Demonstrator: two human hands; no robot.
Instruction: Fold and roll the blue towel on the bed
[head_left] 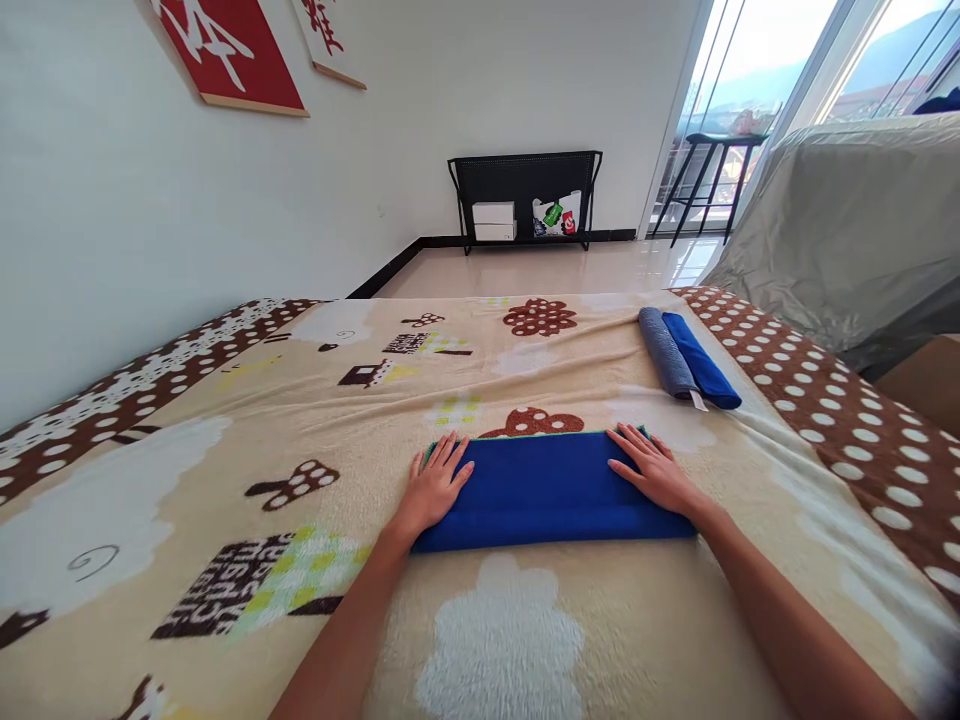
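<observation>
A blue cloth [540, 490], folded into a wide flat rectangle with a thin green line along its far edge, lies on the patterned blanket [352, 560]. On the cloth's left end my left hand [435, 485] rests flat, fingers spread toward the far corner. My right hand [652, 470] lies palm down on the right end, its fingers apart near the other far corner. Neither hand grips the cloth. Farther off to the right, a grey rolled cloth [666, 355] with a white tag sits beside a blue rolled cloth [701, 362].
Brown polka-dot borders run along the blanket's sides. A black rack [525, 175] holding a white box [493, 221] and a printed bag [556, 215] stands against the far wall. At right are a sheet-covered bulky object [870, 200] and a black stool [709, 175] near the window.
</observation>
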